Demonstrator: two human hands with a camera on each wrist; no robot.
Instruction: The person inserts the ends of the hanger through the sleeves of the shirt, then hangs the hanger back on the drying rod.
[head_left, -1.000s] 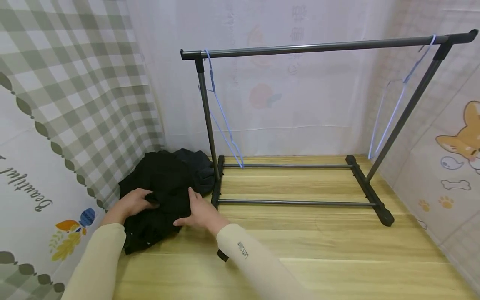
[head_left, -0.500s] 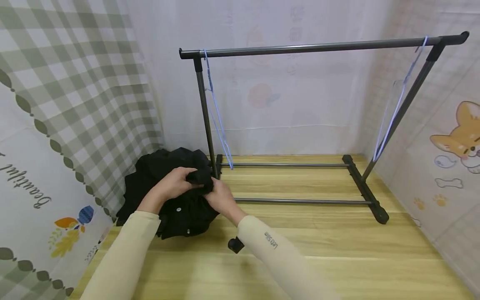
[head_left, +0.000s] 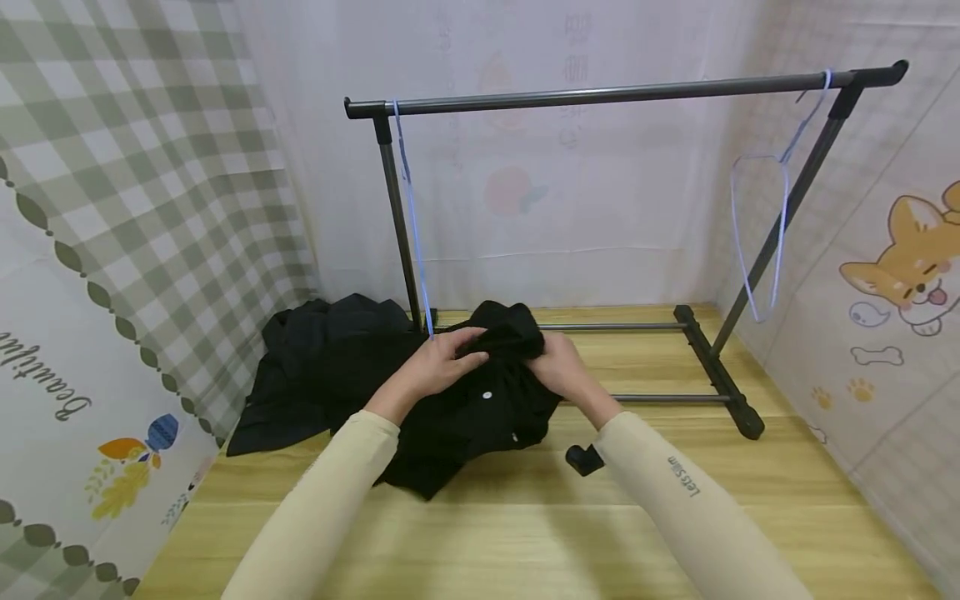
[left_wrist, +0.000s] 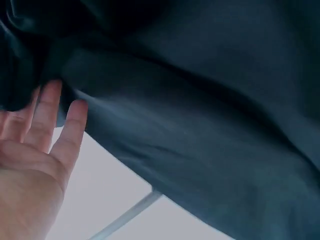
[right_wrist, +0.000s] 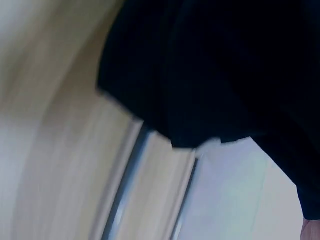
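Since half a second earlier, the black garment (head_left: 487, 425) had been carried rightward past the rack's left post (head_left: 397, 208). At far left, dark clothing (head_left: 315, 350) was found heaped on the wood-grain surface (head_left: 480, 550); whether it was fully parted from the garment could not be determined. No clothing was borne by the left blue hanger (head_left: 419, 258), suspended from the rack (head_left: 600, 95). One edge of the garment was pinched by the left hand (head_left: 433, 364); the opposite side was gripped by the right hand (head_left: 562, 367), its fingertips concealed by cloth. Lifting was judged done, straightening unfinished. Access to the rack's left base was obstructed by garment and right sleeve (head_left: 686, 492). At far right, the second hanger (head_left: 785, 200) was likewise found bare.
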